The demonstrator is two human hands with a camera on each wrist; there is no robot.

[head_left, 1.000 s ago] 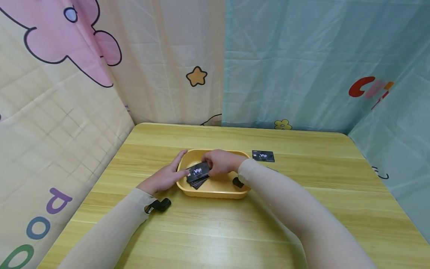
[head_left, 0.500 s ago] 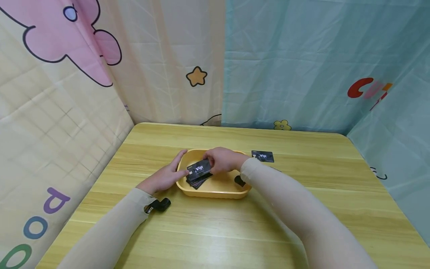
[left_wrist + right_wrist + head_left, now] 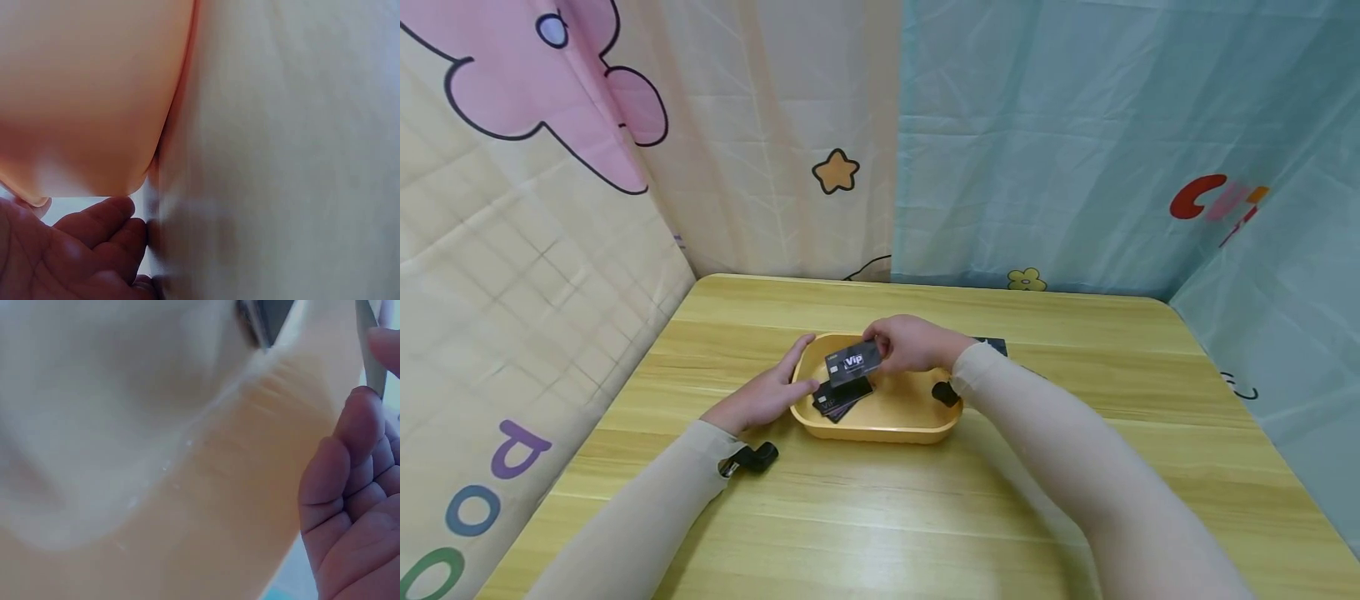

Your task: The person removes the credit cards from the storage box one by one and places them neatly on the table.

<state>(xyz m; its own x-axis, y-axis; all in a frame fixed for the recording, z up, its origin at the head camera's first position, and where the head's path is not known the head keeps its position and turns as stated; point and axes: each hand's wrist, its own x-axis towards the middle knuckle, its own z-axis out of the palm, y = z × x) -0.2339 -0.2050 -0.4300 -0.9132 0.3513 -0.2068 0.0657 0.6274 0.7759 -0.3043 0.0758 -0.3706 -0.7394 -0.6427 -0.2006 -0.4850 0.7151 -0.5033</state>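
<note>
A yellow plastic basket (image 3: pixel 880 434) stands on the table, with several dark cards (image 3: pixel 842 402) stacked unevenly at its left end. My right hand (image 3: pixel 913 343) pinches one black card marked "Vip" (image 3: pixel 853 362) by its right end, tilted above the stack. In the right wrist view the held card (image 3: pixel 373 356) shows edge-on between thumb and fingertip. My left hand (image 3: pixel 763 397) holds the basket's left end, thumb over the rim and fingers along the outside. From the left wrist view, the left fingers (image 3: pixel 106 222) lie against the basket wall (image 3: pixel 87 94).
Behind the basket's right side another black card (image 3: pixel 996 344) lies on the wooden table (image 3: pixel 820 517), mostly hidden by the right forearm. Black wrist camera mounts (image 3: pixel 758 458) stick out from the sleeves. Patterned curtains (image 3: pixel 1037 150) enclose the table's back and sides.
My right hand has lifted the Vip card up and to the right, off the stack, uncovering the cards below. The right forearm now covers more of the card on the table. The left hand stays put.
</note>
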